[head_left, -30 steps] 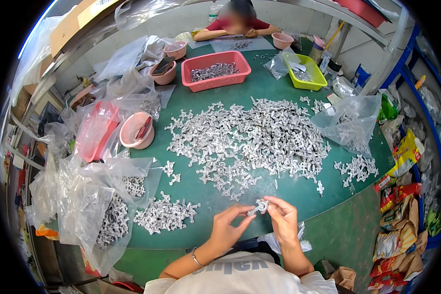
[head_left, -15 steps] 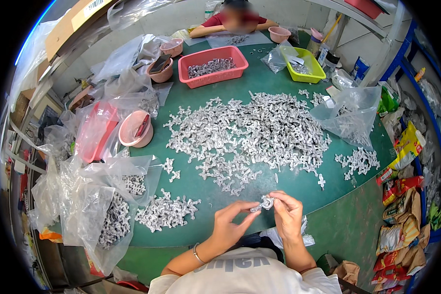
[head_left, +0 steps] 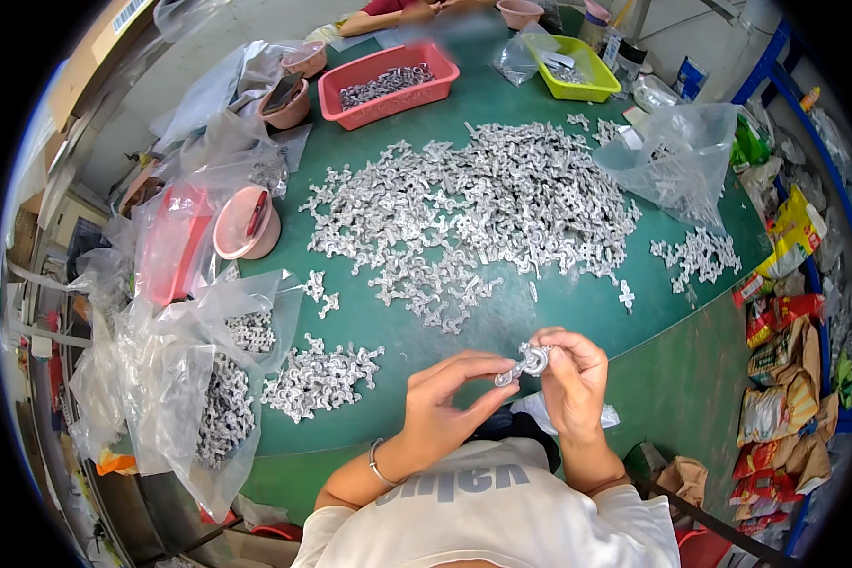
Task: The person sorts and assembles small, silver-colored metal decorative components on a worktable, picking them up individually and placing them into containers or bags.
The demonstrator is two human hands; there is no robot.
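Note:
Between my two hands, just over the table's near edge, is a small silver-grey metal casting point(head_left: 526, 362) with curved arms and a ring-like part. My left hand point(head_left: 450, 390) pinches its left end between thumb and fingers. With thumb and bent fingers my right hand point(head_left: 575, 383) grips its right side. A big heap of similar metal castings point(head_left: 530, 199) spreads over the middle of the green table point(head_left: 445, 379) beyond my hands. To the left lies a smaller pile of castings point(head_left: 322, 379). The finer shape of the held casting is partly covered by my fingers.
At the back are a red tub point(head_left: 388, 104) of small metal rings and a yellow-green basket point(head_left: 577, 71). Clear plastic bags point(head_left: 194, 379) and a pink bowl point(head_left: 247, 222) line the left. A clear bag point(head_left: 677, 166) sits right. Across the table a person's arm point(head_left: 374, 21) rests.
The view has tipped downward, so the table's contents sit higher in the picture. The casting is turned between my fingers, its ring-like part showing more. Both hands keep hold of it.

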